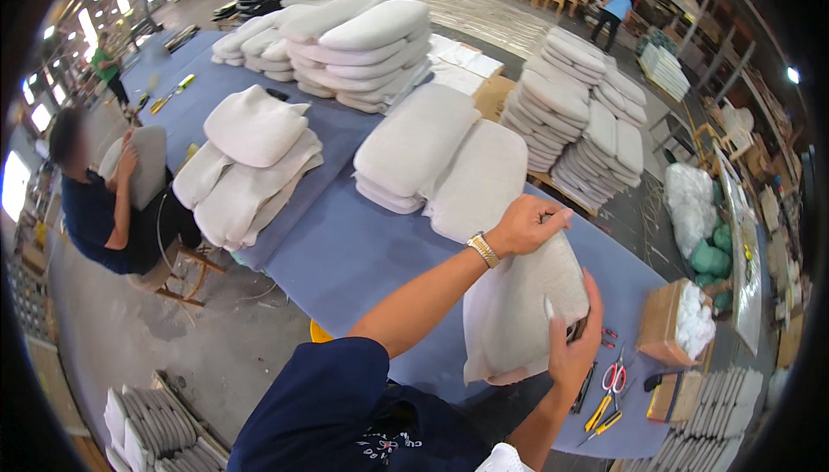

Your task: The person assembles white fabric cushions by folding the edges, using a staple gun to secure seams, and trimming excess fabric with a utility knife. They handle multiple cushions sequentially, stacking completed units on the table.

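A seat cushion [527, 308] in light beige fabric is tilted up on the blue-topped table close to my body. My left hand [528, 226], with a gold watch at the wrist, grips its far upper end, fingers curled over the edge. Along the right side, my right hand [574, 338] clasps the cushion with the thumb on its face and the fingers around the edge. A small dark thing shows by the right palm, too hidden to name. Just beyond my left hand lies another beige cushion [482, 178], against a short cushion stack [416, 139].
Scissors [614, 377], yellow-handled cutters [598, 416] and a box of white stuffing [665, 325] are at right. Cushion piles stand farther back [358, 49] and on a pallet [553, 101]. Loose covers [255, 170] lie left, near a seated person [112, 187] holding a cushion.
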Demonstrator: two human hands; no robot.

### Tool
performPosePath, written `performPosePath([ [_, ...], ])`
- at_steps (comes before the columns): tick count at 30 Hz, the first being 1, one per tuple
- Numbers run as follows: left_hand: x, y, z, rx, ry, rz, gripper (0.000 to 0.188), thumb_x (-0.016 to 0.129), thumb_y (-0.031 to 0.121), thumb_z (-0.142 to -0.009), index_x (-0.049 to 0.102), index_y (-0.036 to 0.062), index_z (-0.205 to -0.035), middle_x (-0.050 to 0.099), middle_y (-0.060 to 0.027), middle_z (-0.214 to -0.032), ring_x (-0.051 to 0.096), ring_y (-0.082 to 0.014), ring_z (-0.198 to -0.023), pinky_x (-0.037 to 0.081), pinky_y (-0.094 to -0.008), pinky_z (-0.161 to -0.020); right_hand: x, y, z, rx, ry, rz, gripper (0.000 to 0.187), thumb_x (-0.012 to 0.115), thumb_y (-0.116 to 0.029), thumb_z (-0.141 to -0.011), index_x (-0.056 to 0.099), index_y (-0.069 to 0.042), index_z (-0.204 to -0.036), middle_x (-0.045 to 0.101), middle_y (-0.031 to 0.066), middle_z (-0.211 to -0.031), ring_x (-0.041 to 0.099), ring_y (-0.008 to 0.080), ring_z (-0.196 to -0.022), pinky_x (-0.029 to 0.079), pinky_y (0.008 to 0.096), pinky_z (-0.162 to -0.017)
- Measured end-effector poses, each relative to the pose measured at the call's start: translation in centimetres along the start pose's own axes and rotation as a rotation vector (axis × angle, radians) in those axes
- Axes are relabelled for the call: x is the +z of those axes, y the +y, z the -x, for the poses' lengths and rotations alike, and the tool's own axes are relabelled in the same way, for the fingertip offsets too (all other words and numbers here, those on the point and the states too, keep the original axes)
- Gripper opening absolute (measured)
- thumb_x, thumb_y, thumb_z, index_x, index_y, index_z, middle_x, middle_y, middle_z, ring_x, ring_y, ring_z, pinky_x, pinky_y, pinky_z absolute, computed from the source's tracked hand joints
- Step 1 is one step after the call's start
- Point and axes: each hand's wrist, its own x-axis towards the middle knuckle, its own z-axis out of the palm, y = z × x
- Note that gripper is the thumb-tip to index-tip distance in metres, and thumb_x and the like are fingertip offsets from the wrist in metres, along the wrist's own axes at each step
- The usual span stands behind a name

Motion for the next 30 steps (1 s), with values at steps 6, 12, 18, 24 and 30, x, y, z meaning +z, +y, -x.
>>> performPosePath([
  [6, -0.6, -2.2, -0.7, 0.043, 0.004, 0.142, 0.050, 0.059, 0.042, -0.101, 0.078, 0.0007, -0.082, 0.062, -0.0069, -0.065, 0.052, -0.0120, -0.066, 0.042, -0.0319, -0.063, 0.4, 4.8, 6.4, 0.151, -0.016, -0.286, 0.059, 0.071, -0.029, -0.096, 0.054, 0.008, -0.138, 0.059, 0.0184, -0.136, 0.055, 0.0274, -0.129, 0.040, 0.0378, -0.112],
  [12, -1.8, -2.4, 0.3, -0.081, 0.060, 0.188, 0.056, 0.054, 0.047, -0.104, 0.078, 0.0010, -0.082, 0.068, -0.0055, -0.070, 0.058, -0.0134, -0.068, 0.047, -0.0307, -0.069, 0.0, 5.6, 5.2, -0.018, -0.125, -0.123, 0.039, 0.058, -0.026, -0.105, 0.057, 0.008, -0.124, 0.064, 0.0114, -0.111, 0.058, 0.0187, -0.100, 0.045, 0.0306, -0.091],
  [18, -3.0, -1.7, 0.9, -0.175, 0.056, 0.293, 0.063, 0.049, 0.051, -0.105, 0.079, -0.0006, -0.083, 0.069, -0.0089, -0.070, 0.062, -0.0160, -0.069, 0.050, -0.0306, -0.072, 2.9, 4.7, 4.8, -0.006, -0.157, -0.050, 0.030, 0.052, -0.020, -0.102, 0.063, 0.008, -0.104, 0.061, 0.0131, -0.081, 0.054, 0.0185, -0.072, 0.043, 0.0329, -0.066],
  [24, -5.7, -2.1, 1.0, -0.322, -0.003, 0.249, 0.072, 0.048, 0.059, -0.101, 0.078, -0.0015, -0.077, 0.066, -0.0095, -0.067, 0.060, -0.0178, -0.063, 0.050, -0.0302, -0.069, 4.1, 4.4, 5.3, -0.035, -0.247, -0.124, 0.034, 0.050, -0.022, -0.105, 0.065, 0.007, -0.096, 0.060, 0.0120, -0.076, 0.055, 0.0205, -0.067, 0.042, 0.0329, -0.062],
  [30, -6.7, -2.2, 0.4, -0.423, 0.001, 0.303, 0.077, 0.046, 0.063, -0.100, 0.078, -0.0019, -0.074, 0.065, -0.0099, -0.067, 0.059, -0.0187, -0.064, 0.049, -0.0312, -0.069, 5.8, 5.4, 5.5, -0.105, -0.230, -0.095, 0.038, 0.049, -0.025, -0.106, 0.065, 0.008, -0.097, 0.064, 0.0118, -0.078, 0.059, 0.0210, -0.067, 0.043, 0.0337, -0.062],
])
